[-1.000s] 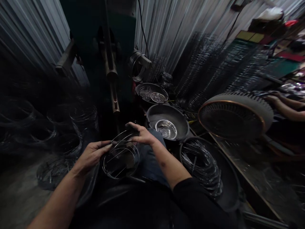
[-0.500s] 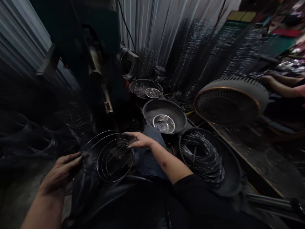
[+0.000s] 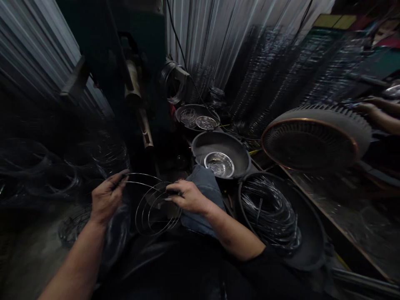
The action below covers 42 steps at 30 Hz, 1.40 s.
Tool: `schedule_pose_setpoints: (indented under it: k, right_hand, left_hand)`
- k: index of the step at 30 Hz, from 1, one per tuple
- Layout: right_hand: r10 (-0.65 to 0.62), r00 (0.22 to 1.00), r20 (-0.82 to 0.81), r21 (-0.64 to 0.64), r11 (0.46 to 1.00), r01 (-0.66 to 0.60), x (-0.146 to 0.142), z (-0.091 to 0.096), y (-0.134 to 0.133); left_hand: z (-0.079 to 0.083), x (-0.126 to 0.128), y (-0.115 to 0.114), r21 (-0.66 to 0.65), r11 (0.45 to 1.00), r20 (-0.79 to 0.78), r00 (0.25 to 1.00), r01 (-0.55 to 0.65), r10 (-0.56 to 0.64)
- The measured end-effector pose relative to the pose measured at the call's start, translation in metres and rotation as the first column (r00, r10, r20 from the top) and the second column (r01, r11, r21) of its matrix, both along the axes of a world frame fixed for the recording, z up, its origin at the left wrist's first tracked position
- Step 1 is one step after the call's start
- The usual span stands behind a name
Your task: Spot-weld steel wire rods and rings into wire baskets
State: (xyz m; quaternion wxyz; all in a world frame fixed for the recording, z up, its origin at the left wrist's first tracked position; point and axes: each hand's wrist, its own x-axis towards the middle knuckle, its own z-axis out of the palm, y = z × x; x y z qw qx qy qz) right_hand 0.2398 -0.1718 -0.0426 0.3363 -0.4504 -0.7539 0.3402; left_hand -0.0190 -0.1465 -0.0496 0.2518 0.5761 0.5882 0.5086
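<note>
- Your left hand [image 3: 108, 196] pinches the near-parallel strands of the wire hoops [image 3: 148, 208] between thumb and fingertips.
- Your right hand [image 3: 187, 195] has its fingers curled in on the upper right side of the same hoops, gripping the wire.
- The hoops hang between your two hands, their thin rounds overlapping and dropping below your right fingers; two strands arch across to your left fingertips.
- Just beneath and beyond your right hand is your knee in blue denim [image 3: 203, 208].
- Below and outside your left hand, a bundle of wire rings [image 3: 73, 227] sits on the floor [image 3: 34, 254], dim and partly hidden by your forearm.
- To the right of your right forearm, a thick coil of dark wire [image 3: 270, 214] lies in a wide dark pan [image 3: 314, 250].
- Ahead and right of your right hand, a shiny metal bowl [image 3: 215, 156] with small bits in it sits inside a dark round basin [image 3: 203, 143].
- Beyond that, straight ahead of your right hand, a smaller basin [image 3: 184, 124] holds wire rings [image 3: 188, 116] and a shiny dish [image 3: 205, 122].
- Well to the right of both hands stands a fan-like round housing [image 3: 312, 141] with a copper-coloured rim; behind it shows a co-worker's hand [image 3: 370, 109], its grip too dim to tell.
</note>
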Motion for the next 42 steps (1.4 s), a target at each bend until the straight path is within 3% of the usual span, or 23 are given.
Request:
schedule_pose_setpoints:
  k: [3,6,11,15,22,27,29,33,36,38,40,42]
  right_hand:
    - [-0.090,0.972,-0.218,-0.087,0.994,0.073,0.018,0.002,0.002]
    - [-0.198,0.937,-0.288,-0.193,0.970,0.145,0.035,-0.003,0.004]
    - [-0.174,0.946,-0.274,-0.289,0.953,0.091,0.038,-0.015,0.014]
    - [-0.065,0.958,-0.280,-0.358,0.933,-0.042,0.013,-0.012,0.036]
    - [0.045,0.930,-0.365,-0.487,0.842,-0.232,-0.032,-0.002,0.061]
    - [0.000,0.888,-0.460,-0.586,0.751,-0.304,-0.026,-0.008,0.053]
    - [-0.034,0.875,-0.483,-0.601,0.740,-0.303,-0.018,-0.010,0.049]
    - [-0.075,0.859,-0.506,-0.598,0.748,-0.287,0.007,-0.009,0.045]
    - [-0.077,0.841,-0.536,-0.592,0.744,-0.310,0.028,-0.009,0.052]
    - [-0.160,0.809,-0.566,-0.566,0.788,-0.241,0.039,-0.012,0.063]
    - [-0.258,0.785,-0.563,-0.537,0.837,-0.109,0.045,-0.015,0.074]
    - [-0.333,0.807,-0.488,-0.511,0.859,0.045,0.042,-0.020,0.082]
  left_hand:
    - [-0.015,-0.004,0.014,-0.138,0.990,0.280,0.957,-0.033,0.071]
    - [-0.028,-0.011,0.026,-0.237,0.971,0.403,0.907,-0.026,0.123]
    - [-0.037,-0.013,0.036,-0.269,0.962,0.386,0.910,-0.048,0.153]
    - [-0.035,-0.002,0.040,-0.267,0.963,0.368,0.919,-0.039,0.139]
    - [-0.036,0.016,0.032,-0.328,0.942,0.327,0.944,0.068,0.045]
    - [-0.044,0.014,0.027,-0.336,0.936,0.286,0.958,0.105,-0.005]
    - [-0.043,0.014,0.027,-0.335,0.934,0.266,0.963,0.128,-0.037]
    - [-0.024,0.015,0.026,-0.327,0.927,0.212,0.970,0.183,-0.117]
    - [0.007,0.016,0.022,-0.314,0.919,0.094,0.971,0.237,-0.219]
    - [0.030,0.020,0.017,-0.344,0.880,0.059,0.943,0.329,-0.329]
    - [0.049,0.029,0.011,-0.396,0.820,0.147,0.910,0.414,-0.388]
    - [0.059,0.042,0.007,-0.436,0.776,0.358,0.879,0.456,-0.315]
